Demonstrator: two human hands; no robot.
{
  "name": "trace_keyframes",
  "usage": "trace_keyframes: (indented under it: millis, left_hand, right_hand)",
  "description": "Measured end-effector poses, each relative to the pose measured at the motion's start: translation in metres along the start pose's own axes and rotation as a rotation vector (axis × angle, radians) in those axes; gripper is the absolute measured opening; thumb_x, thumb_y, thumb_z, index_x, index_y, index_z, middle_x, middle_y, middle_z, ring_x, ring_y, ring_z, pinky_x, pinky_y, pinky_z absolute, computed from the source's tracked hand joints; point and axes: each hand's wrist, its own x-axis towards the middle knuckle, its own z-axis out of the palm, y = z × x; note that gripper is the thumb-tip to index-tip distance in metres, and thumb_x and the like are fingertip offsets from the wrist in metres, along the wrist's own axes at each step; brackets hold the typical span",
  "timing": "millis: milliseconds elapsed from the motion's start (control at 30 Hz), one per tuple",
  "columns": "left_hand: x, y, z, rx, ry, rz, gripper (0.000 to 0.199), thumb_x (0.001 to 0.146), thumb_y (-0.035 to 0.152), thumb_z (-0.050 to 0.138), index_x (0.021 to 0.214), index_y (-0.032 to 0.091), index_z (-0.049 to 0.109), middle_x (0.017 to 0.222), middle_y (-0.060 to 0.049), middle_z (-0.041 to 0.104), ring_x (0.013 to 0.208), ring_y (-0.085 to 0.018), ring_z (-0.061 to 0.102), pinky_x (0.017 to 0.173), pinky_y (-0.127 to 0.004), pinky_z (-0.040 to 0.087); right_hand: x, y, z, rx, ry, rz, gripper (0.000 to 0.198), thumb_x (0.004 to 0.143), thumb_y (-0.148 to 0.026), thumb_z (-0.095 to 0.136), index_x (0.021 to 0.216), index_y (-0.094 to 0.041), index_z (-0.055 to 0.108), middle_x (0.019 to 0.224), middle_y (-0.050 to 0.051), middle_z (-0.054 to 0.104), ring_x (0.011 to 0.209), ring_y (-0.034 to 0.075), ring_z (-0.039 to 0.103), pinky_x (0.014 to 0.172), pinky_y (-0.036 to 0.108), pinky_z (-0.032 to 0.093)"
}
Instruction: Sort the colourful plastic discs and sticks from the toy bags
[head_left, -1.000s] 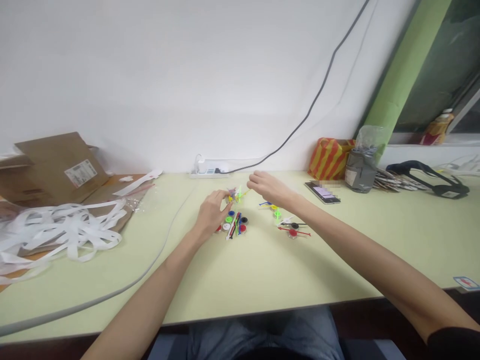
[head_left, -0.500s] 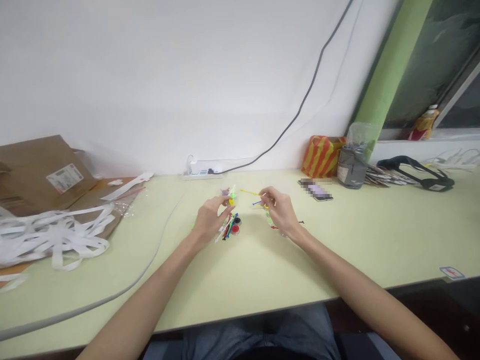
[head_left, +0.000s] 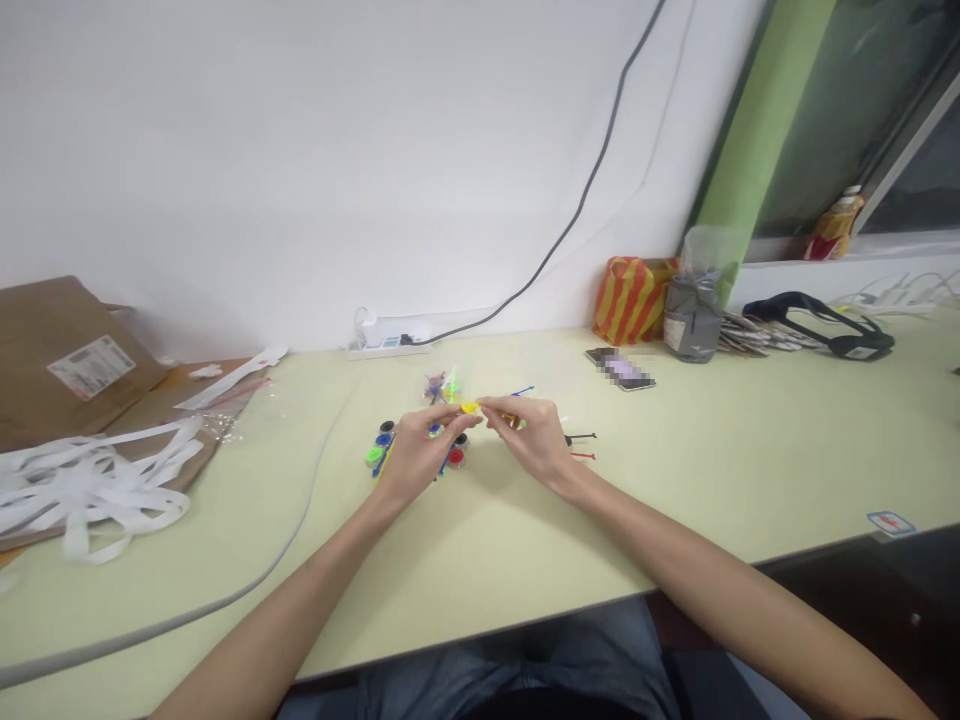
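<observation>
My left hand pinches a small yellow round piece between thumb and fingertips. Meeting it from the other side, my right hand is closed in a pinch on a thin yellow plastic stick, now mostly hidden by the fingers. Below and around the left hand lie small round pieces, among them a red one, a green one and a black one. Near the right hand are thin sticks, including a blue one, a black one and a red one.
Behind the hands sits a small clear bag of coloured pieces. A power strip is against the wall. To the right are a phone and a striped bag; white strapping and a grey cable lie left.
My right hand has moved left, bringing the yellow stick up to the yellow round piece in my left hand. The view has shifted slightly, and more round pieces show left of my left hand.
</observation>
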Motion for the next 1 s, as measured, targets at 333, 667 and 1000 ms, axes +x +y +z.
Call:
trace_keyframes:
  millis: [333, 667, 1000]
  left_hand:
    - [-0.004, 0.007, 0.004, -0.143, -0.049, -0.095, 0.032, 0.087, 0.046, 0.065, 0.099, 0.019, 0.077, 0.097, -0.006, 0.077, 0.084, -0.021, 0.071, 0.067, -0.028, 0.059]
    - [0.001, -0.001, 0.0, -0.077, -0.025, 0.011, 0.029, 0.088, 0.044, 0.064, 0.101, 0.02, 0.073, 0.099, -0.005, 0.074, 0.085, -0.019, 0.068, 0.079, -0.029, 0.055]
    - [-0.003, -0.006, -0.01, 0.128, -0.083, 0.133, 0.021, 0.09, 0.039, 0.062, 0.09, 0.019, 0.07, 0.08, -0.001, 0.071, 0.073, -0.015, 0.064, 0.073, -0.026, 0.048]
  right_hand:
    - [-0.004, 0.002, 0.004, -0.104, 0.071, -0.136, 0.021, 0.096, -0.025, 0.054, 0.103, -0.021, 0.074, 0.086, 0.003, 0.077, 0.064, 0.013, 0.066, 0.063, 0.025, 0.051]
    - [-0.004, -0.002, 0.004, -0.116, 0.022, -0.181, 0.024, 0.097, -0.021, 0.05, 0.114, -0.02, 0.068, 0.088, 0.004, 0.073, 0.07, 0.012, 0.064, 0.065, 0.024, 0.049]
    - [-0.008, -0.009, 0.004, -0.164, -0.122, -0.236, 0.018, 0.096, -0.014, 0.047, 0.099, -0.019, 0.064, 0.082, 0.004, 0.063, 0.072, 0.014, 0.057, 0.066, 0.026, 0.044]
